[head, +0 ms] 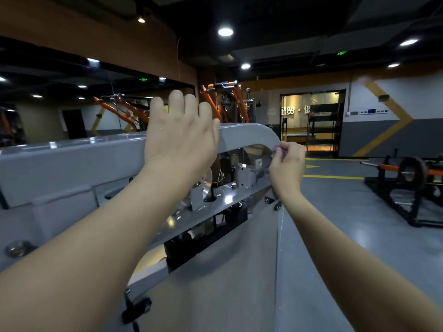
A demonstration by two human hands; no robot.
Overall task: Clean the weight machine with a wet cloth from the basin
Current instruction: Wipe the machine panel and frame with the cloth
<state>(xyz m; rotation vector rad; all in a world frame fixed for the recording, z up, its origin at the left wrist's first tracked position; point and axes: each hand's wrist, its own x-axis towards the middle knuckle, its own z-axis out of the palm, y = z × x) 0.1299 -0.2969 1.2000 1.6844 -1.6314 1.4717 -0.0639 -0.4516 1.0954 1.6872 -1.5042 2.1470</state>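
The grey weight machine (72,161) fills the lower left, seen from above its top frame, with pulleys and black brackets under the curved top bar. My left hand (179,135) is raised over the top bar with fingers straight and spread, holding nothing. My right hand (287,164) grips a small purple cloth (279,149), mostly hidden in my fingers, and holds it against the curved right end of the bar. The basin is not in view.
Grey gym floor with yellow lines stretches to the right. A black barbell rack with orange bar and plates (407,178) stands at the right. Orange machines (225,101) and a mirror wall lie behind. A glass doorway (311,121) is at the back.
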